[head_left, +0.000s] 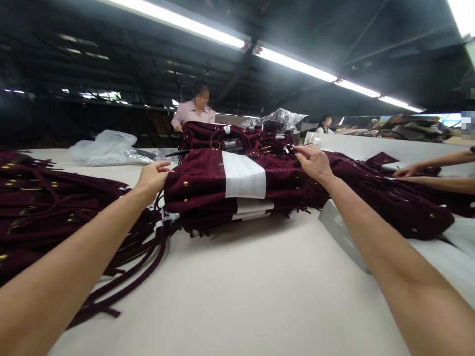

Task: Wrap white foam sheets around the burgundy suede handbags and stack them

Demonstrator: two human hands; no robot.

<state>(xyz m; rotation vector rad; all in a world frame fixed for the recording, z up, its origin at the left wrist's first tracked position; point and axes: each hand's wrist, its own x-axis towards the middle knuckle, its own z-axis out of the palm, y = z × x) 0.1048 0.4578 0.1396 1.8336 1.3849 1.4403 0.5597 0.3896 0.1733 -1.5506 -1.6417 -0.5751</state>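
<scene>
A stack of maroon fringed bags lies in the middle of the white table [260, 277]. White wrapping [244, 175] goes round the top bag [200, 173], which has brass studs. My left hand [151, 179] is at the bag's left end, its fingers bent together against the edge and partly hidden. At the right end, my right hand [313, 162] has thumb and fingers closed near a small white piece at the bag's upper edge; what they pinch is too small to make out.
More maroon bags [55, 198] with long straps lie at left, others [386, 198] at right beside a grey object [339, 230]. Another person's hands [408, 170] reach in from the right. Clear plastic [106, 147] lies behind. A person in pink [193, 111] stands beyond.
</scene>
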